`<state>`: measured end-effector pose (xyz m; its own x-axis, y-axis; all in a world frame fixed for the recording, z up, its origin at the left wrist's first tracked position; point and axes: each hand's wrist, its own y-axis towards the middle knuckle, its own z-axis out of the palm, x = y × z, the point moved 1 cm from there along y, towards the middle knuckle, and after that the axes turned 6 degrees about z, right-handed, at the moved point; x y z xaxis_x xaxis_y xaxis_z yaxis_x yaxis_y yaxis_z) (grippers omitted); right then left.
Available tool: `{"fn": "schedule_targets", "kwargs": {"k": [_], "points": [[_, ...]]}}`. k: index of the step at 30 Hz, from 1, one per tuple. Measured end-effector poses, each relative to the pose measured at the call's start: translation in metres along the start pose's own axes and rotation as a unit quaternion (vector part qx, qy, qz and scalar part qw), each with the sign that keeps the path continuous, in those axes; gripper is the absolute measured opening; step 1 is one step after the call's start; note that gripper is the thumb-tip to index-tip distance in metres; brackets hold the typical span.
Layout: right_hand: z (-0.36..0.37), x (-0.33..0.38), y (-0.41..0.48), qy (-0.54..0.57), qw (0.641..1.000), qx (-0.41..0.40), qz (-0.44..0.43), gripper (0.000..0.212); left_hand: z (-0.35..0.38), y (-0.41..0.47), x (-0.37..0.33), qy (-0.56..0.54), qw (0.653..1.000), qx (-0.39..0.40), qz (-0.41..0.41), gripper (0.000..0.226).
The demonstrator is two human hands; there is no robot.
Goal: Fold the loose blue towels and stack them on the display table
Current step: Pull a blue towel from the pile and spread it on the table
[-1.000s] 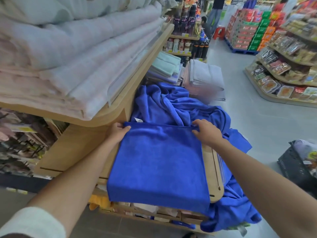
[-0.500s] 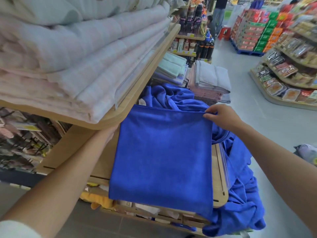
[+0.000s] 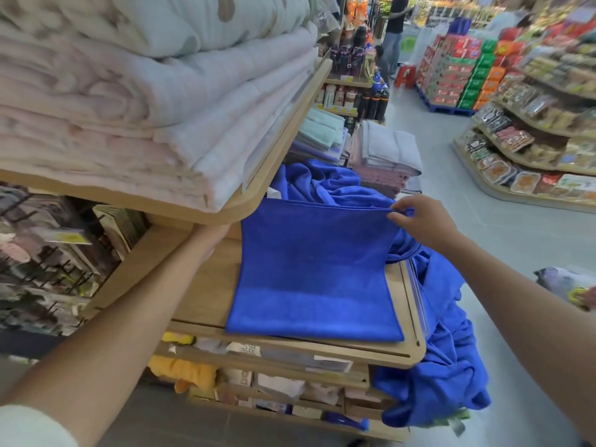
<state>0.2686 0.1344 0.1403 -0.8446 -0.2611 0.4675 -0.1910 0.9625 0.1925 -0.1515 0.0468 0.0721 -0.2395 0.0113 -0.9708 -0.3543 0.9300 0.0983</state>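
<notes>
Shop aisle, towel bench [image 3: 206, 285]: a folded blue towel [image 3: 312, 279] lies flat on it.
The right hand [image 3: 419, 222] pinches its far right corner; the left hand [image 3: 212, 237] reaches under the upper shelf [image 3: 283, 175], grip unreadable. Beside it loose blue towels [image 3: 448, 366] spill off the edge; a careless tug could skew the fold or drop the heap.

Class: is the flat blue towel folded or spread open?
Folded: the blue towel is a neat rectangle; right hand pinches its corner.

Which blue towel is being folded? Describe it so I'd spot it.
Find the wooden table under the pale quilts. The towel lies on it, right hand pinching its far corner. Unlike the crumpled heap behind, it is flat and smooth.
</notes>
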Motion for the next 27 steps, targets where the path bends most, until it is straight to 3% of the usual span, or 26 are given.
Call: {"fn": "schedule_targets", "kwargs": {"k": [4, 7, 15, 21, 24, 27], "points": [[-0.009, -0.003, -0.054, 0.021, 0.999, -0.021, -0.035, 0.008, -0.018, -0.049, -0.022, 0.019, 0.996, -0.013, 0.085, 0.042], [0.002, -0.012, -0.103, 0.009, 0.999, 0.003, -0.041, 0.009, -0.028, -0.084, -0.003, 0.093, 0.990, 0.045, 0.101, 0.014], [0.066, -0.040, -0.191, -0.155, 0.980, 0.124, -0.021, 0.008, -0.027, -0.161, 0.069, 0.265, 0.943, 0.146, 0.137, 0.024], [0.059, -0.021, -0.182, -0.255, 0.953, 0.166, -0.003, 0.028, -0.039, -0.167, 0.067, 0.325, 0.912, 0.191, 0.165, 0.006], [0.075, 0.010, -0.159, -0.184, 0.973, 0.138, -0.024, 0.027, -0.019, -0.152, 0.051, 0.312, 0.917, 0.124, 0.214, 0.023], [0.122, 0.058, -0.128, -0.044, 0.990, 0.129, -0.049, 0.033, 0.043, -0.126, 0.035, 0.340, 0.920, 0.061, 0.184, 0.036]]}}
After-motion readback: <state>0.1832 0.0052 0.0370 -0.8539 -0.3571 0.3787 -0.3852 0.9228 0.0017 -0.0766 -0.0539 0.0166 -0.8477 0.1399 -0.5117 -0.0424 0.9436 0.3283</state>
